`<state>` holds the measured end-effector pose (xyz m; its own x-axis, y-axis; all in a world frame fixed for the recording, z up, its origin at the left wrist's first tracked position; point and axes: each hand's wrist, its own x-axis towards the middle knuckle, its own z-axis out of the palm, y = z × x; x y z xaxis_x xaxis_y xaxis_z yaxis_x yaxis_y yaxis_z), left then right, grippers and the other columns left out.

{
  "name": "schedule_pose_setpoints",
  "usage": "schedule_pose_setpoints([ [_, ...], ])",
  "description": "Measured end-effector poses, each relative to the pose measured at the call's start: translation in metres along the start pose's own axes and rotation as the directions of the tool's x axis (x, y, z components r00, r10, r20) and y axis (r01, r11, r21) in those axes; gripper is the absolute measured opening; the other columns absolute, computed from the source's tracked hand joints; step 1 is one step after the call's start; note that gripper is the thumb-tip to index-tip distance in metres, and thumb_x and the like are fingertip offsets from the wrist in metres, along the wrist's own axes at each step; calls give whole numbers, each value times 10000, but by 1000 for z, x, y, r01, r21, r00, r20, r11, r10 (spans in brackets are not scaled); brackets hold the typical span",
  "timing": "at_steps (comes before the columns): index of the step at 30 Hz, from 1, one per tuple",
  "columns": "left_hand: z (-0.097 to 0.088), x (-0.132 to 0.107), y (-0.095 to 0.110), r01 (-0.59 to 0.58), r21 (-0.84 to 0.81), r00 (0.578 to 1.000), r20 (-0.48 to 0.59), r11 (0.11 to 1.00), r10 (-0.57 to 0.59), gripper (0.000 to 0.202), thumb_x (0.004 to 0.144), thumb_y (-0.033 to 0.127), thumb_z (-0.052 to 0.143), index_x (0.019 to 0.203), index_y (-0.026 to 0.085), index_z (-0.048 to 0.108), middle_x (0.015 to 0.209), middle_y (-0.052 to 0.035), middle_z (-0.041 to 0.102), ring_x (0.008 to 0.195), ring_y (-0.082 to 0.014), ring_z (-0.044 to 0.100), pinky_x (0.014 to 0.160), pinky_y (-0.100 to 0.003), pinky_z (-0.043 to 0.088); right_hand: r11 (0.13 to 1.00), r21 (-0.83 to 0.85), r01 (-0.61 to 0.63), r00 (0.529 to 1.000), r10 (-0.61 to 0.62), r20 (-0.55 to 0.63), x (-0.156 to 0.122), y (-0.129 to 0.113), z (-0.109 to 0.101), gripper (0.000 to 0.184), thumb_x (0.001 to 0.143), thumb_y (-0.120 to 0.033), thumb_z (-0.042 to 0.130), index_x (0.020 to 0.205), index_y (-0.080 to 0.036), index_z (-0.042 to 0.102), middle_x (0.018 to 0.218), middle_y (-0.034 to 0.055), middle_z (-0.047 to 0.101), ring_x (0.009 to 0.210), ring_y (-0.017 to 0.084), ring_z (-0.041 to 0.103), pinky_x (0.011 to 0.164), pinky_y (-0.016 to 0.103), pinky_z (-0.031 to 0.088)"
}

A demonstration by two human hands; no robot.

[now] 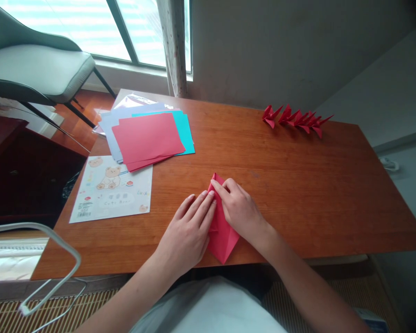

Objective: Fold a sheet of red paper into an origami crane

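Observation:
A folded piece of red origami paper point(225, 238) lies near the table's front edge, long and diamond-shaped, with one point toward the far side. My left hand point(190, 226) rests flat along its left edge, fingers stretched out and pressing down. Near the far tip, my right hand point(241, 208) pinches the paper's upper left edge, its index finger pointing along the fold and the other fingers curled. The thumb and the underside of that grip are partly hidden.
Several red paper cranes point(301, 121) stand in a row at the back right of the wooden table point(298, 194). Red sheets point(149, 138) overlap blue sheets point(187, 134) at the left, beside a bear-printed sheet point(116, 192). A chair point(41, 69) stands beyond; a white bent tube point(72, 259) is front left.

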<state>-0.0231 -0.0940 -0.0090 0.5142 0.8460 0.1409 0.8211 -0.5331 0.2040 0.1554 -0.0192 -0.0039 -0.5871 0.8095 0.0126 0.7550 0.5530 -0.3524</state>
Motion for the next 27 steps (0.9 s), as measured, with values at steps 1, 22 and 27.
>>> schedule_pose_setpoints([
  [1,0,0,0,1,-3,1000,1,1000,-1,593,937,228,450,1504,58,423,1619,-150,345,1508,-311,305,1237,-480,243,1000,-1,1,1000,-1,2,0,0,0,480,974,-83,396,1441,-124,503,1064,125,588,964,236,581,886,377,557],
  [22,-1,1,-1,6,-39,1000,14,999,-5,576,946,265,457,1489,73,452,1613,-145,364,1507,-303,308,1245,-470,207,1000,-4,-19,999,19,37,0,-3,-4,490,974,-80,391,1453,-130,485,1077,128,591,979,235,584,908,377,551],
  [27,-1,0,-1,7,-34,1000,7,999,-6,577,956,291,450,1489,68,454,1610,-142,370,1508,-313,303,1245,-468,199,1000,-13,-27,998,27,53,1,-4,-5,488,980,-90,385,1458,-137,478,1088,127,590,985,232,582,908,379,552],
])
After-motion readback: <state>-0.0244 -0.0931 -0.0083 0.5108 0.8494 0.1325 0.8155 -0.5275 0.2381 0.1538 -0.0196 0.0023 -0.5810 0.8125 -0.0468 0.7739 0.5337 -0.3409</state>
